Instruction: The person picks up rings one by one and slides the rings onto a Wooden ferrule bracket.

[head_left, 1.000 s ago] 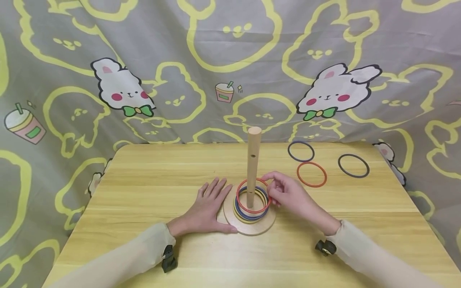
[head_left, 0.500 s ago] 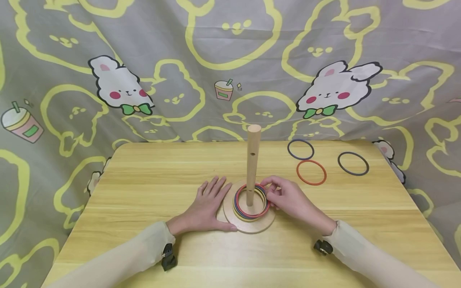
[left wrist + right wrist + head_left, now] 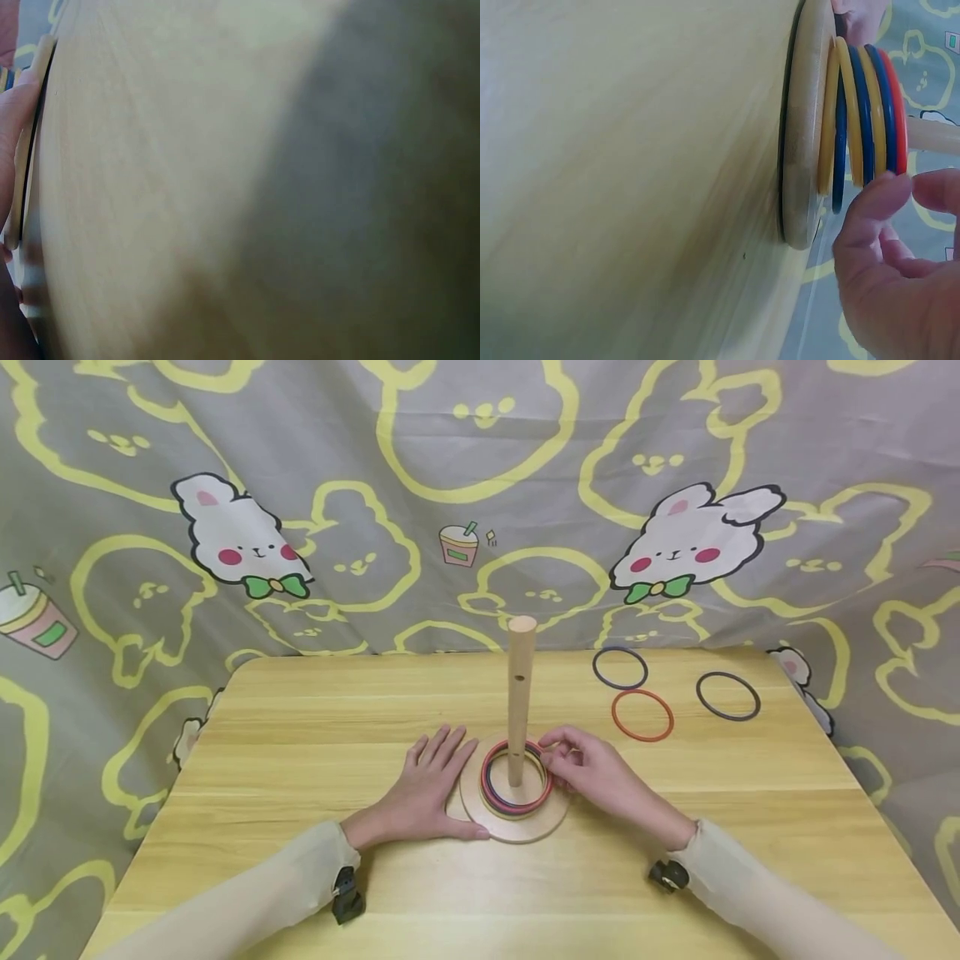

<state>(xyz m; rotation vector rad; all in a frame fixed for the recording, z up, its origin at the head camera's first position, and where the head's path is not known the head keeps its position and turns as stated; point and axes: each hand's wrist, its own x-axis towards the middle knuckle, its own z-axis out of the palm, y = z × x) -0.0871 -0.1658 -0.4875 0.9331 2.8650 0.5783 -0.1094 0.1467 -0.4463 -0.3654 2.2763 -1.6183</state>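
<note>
The red ring (image 3: pixel 897 112) has sunk lower; right hand (image 3: pixel 588 768) pinches it, left hand (image 3: pixel 420 797) spreads against the base (image 3: pixel 517 829).

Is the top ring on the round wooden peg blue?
No: the right wrist view shows a thin red ring outermost, farthest from the round wooden base.

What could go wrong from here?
The right hand, at the edge of the top red ring, might drag it askew when letting go. The stacked rings sit unevenly, so a nudge could shift several. If the left hand left the round base it touches, that might slide.
</note>
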